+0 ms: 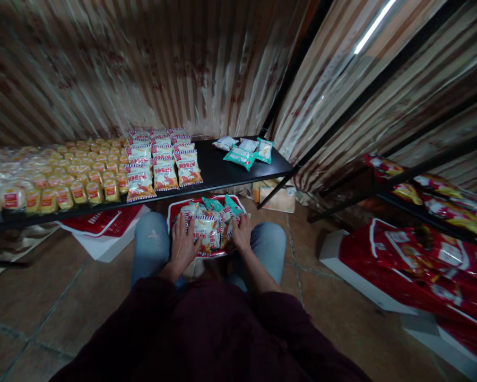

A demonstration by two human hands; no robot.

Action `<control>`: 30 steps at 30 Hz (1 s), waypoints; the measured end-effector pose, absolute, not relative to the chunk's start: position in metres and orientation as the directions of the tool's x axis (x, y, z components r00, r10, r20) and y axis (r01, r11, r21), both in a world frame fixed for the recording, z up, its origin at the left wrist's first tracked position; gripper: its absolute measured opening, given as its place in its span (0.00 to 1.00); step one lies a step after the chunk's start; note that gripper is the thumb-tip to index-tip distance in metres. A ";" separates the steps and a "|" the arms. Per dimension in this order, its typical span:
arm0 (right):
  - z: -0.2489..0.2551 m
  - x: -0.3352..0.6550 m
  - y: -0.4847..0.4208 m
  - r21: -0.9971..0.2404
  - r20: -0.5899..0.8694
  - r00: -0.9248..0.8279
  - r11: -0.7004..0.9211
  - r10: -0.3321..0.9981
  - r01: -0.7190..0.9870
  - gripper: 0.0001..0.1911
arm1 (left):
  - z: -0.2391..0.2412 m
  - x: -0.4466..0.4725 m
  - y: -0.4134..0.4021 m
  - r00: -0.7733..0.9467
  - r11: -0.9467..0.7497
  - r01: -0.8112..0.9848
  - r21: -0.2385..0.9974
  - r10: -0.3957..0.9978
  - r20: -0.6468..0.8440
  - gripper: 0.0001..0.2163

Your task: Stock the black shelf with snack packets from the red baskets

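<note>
My left hand (182, 241) lies with fingers spread on the left side of a pile of snack packets (210, 225) in a red basket (174, 209) between my knees. On the pile's right side, my right hand (242, 232) rests with its fingers curled over the packets and the basket's edge. The packets are white with red and orange print, with teal ones at the back. Just beyond the basket runs a low black shelf (218, 164) carrying rows of similar red-and-white packets (162, 159), yellow packets (79, 178) and a few teal and white packets (244, 151).
A red and white carton (103, 228) lies under the shelf at the left. A cardboard box (278, 197) sits under the shelf's right end. Red boxes of large red bags (413, 260) fill the floor at right, below a second black rack (421, 199). Striped curtain behind.
</note>
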State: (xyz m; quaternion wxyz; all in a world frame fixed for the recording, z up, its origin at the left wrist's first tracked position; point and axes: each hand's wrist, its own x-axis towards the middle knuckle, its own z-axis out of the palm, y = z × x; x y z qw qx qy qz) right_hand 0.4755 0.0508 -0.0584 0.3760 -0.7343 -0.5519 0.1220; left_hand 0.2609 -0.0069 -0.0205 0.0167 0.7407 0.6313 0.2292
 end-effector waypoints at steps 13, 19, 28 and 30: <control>-0.053 0.474 0.051 -0.600 0.287 0.245 -0.025 0.926 0.799 0.33 | -0.036 0.274 0.027 0.127 -0.276 0.873 0.403 0.925 0.359 0.26; -0.053 0.478 0.051 -0.662 0.175 0.336 -0.142 0.925 0.736 0.28 | -0.031 0.266 0.020 -0.106 -0.058 0.891 0.451 0.937 0.331 0.35; -0.045 0.463 0.053 -0.577 0.174 0.131 -0.007 0.976 0.817 0.28 | -0.031 0.291 0.015 -0.004 -0.134 0.886 0.444 0.955 0.297 0.30; -0.042 0.472 0.057 -0.616 0.139 0.134 -0.020 0.981 0.788 0.28 | -0.031 0.285 0.016 0.033 -0.157 0.899 0.408 0.955 0.295 0.32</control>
